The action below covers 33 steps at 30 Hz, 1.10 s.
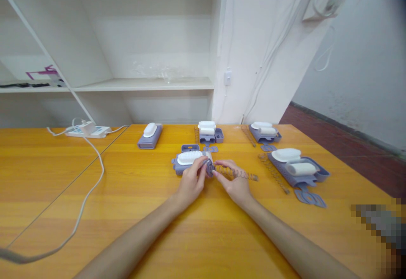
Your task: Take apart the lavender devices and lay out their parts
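My left hand is closed around a small clear and grey cylindrical part just in front of a lavender tray with a white brush-like insert. My right hand pinches the near end of a long coiled metal spring, which lies on the wooden table and meets the cylinder at its left end. Both hands touch at the middle of the table.
Other lavender trays with white parts sit at the back left, back centre, back right and right. Loose springs lie beside them. A white power strip and cable cross the left side. A blurred patch is at bottom right.
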Motion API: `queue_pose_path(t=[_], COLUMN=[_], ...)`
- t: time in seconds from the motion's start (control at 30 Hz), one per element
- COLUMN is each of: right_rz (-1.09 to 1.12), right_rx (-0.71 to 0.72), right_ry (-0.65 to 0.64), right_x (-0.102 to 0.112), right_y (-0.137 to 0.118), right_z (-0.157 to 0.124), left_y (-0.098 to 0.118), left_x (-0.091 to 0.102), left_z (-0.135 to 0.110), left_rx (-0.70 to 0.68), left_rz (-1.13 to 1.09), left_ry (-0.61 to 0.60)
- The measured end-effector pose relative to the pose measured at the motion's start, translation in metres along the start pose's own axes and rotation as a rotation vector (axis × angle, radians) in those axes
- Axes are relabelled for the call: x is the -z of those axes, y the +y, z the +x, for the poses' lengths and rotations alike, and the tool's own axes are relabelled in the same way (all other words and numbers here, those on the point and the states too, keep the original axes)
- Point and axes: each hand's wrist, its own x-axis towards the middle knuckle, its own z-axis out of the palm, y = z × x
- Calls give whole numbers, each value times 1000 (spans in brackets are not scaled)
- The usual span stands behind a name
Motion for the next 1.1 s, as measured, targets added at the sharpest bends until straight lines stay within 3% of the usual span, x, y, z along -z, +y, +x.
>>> queue_pose_path(t=[0.2,0.5,0.77,1.1], right_rz=[55,17,40,88], right_rx=[-45,-25,-109,-140], right_ry=[-97,-17,-21,4], right_x=[-5,-6,-8,-10], right_y=[6,9,12,15], right_z=[-1,1,0,-2], left_y=[3,-1,-1,3], left_x=[1,-1,-2,-1], left_z=[3,2,3,5], left_rx=[82,156,209,262], left_rz=[-13,-112,-290,-340], left_ry=[-8,-73,-120,-128])
